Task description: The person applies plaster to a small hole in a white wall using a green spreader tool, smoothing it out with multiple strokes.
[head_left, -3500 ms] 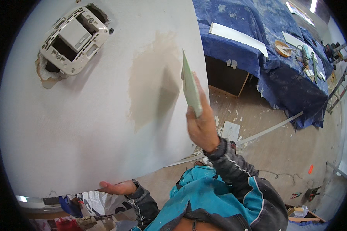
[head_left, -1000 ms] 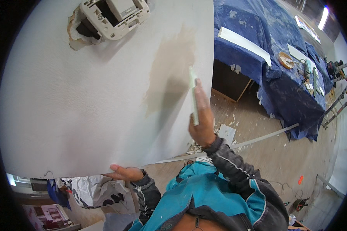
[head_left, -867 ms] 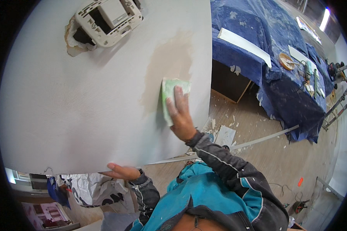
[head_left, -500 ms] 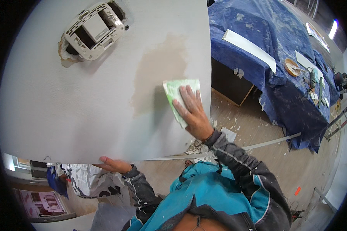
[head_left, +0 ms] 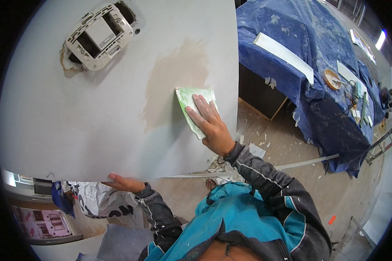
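Observation:
My right hand point(head_left: 210, 124) presses a green-and-white sheet of sandpaper point(head_left: 185, 96) flat against a white wall panel point(head_left: 74, 130), its fingers spread over the sheet. Under and beside the sandpaper is a beige patch of filler point(head_left: 174, 69), with feathered edges. My left hand point(head_left: 127, 184) rests at the panel's lower edge with fingers stretched out, the fingertips partly hidden by the edge. Further up the panel, a white socket frame point(head_left: 101, 35) sits over rough cut-outs.
To the right, a dusty blue sheet point(head_left: 283, 21) covers furniture; a white strip point(head_left: 285, 56), an orange bowl point(head_left: 332, 79) and several tools lie on it. Scraps litter the wooden floor point(head_left: 270, 135). A white plastic bag point(head_left: 101, 198) stands at lower left.
My right hand has slid the sandpaper a little to the left across the filler. My left hand stays at the panel's lower edge. The view has shifted slightly.

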{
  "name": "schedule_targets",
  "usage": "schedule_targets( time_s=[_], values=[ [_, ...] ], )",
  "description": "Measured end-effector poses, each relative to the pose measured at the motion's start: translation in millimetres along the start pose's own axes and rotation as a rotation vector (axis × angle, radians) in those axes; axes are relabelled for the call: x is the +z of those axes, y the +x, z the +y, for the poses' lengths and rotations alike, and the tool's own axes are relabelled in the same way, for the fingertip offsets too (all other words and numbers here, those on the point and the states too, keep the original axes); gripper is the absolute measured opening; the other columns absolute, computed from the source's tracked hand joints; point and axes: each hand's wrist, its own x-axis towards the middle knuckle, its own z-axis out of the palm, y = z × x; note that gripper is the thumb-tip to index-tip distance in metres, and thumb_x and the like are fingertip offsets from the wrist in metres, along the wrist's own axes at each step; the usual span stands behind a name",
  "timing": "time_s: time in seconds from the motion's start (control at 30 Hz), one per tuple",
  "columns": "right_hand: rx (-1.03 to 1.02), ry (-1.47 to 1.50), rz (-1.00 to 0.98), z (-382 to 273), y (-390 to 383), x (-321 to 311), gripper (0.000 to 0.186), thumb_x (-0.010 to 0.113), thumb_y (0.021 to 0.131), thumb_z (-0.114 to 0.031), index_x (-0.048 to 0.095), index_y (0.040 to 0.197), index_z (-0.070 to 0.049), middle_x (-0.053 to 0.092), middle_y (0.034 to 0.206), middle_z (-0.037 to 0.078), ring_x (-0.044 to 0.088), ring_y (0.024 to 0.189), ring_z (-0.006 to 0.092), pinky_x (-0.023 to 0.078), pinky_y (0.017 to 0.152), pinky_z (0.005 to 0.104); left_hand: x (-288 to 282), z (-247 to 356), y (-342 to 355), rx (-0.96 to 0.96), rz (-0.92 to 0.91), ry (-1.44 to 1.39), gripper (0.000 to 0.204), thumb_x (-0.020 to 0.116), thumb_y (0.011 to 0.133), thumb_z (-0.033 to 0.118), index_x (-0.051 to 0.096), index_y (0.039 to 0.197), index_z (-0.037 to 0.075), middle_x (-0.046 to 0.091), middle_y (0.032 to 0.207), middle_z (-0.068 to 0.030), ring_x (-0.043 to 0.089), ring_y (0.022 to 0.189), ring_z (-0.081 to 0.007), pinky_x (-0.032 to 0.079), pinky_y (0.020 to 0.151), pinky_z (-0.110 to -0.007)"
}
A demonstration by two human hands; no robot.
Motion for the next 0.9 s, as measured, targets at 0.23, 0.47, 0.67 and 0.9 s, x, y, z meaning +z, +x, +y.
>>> schedule_targets(
  time_s=[0.23, 0.47, 0.67, 0.9],
  values=[
    [0.211, 0.239, 0.131, -49.6, -5.3, 23.5, 0.087, 0.053, 0.072, 0.017, 0.041, 0.153, -0.013, 0.034, 0.157, 0.024, 0.031, 0.146, 0.0430, 0.032, 0.118, 0.0504, -5.9, -12.7, 4.0, 0.013, -0.045, -0.074, 0.080, 0.047, 0.103, 0.049, 0.019, 0.155, -0.006, 0.033, 0.153, -0.0298, 0.044, 0.135, -0.0375, 0.039, 0.110, -0.045],
    [0.355, 0.438, 0.326, -108.9, 11.8, 35.9, 0.084, 0.043, 0.072, 0.015, 0.031, 0.154, 0.001, 0.038, 0.154, 0.027, 0.034, 0.147, 0.0383, 0.028, 0.119, 0.0406, -4.1, -8.6, 0.4, -0.017, -0.061, -0.103, 0.077, 0.048, 0.102, 0.040, 0.017, 0.155, -0.007, 0.031, 0.153, -0.0304, 0.043, 0.136, -0.0372, 0.039, 0.111, -0.046],
    [0.657, 0.901, 0.310, -123.7, 8.0, 12.0, 0.067, 0.048, 0.080, 0.010, 0.040, 0.146, 0.002, 0.053, 0.142, 0.019, 0.053, 0.131, 0.0317, 0.038, 0.114, 0.0392, -9.8, -10.3, 3.4, -0.049, -0.122, -0.244, 0.075, 0.048, 0.103, 0.036, 0.015, 0.156, -0.005, 0.033, 0.152, -0.0298, 0.046, 0.134, -0.0372, 0.042, 0.108, -0.046],
    [0.926, 1.725, 0.614, -113.0, -42.6, -5.7, 0.057, 0.053, 0.084, 0.000, 0.042, 0.140, 0.004, 0.058, 0.132, 0.016, 0.060, 0.120, 0.0312, 0.053, 0.101, 0.0470, -11.1, -10.9, 1.9, -0.046, -0.169, -0.309, 0.083, 0.054, 0.099, 0.041, 0.014, 0.155, -0.005, 0.032, 0.151, -0.0317, 0.047, 0.132, -0.0387, 0.044, 0.106, -0.049]
  ],
)
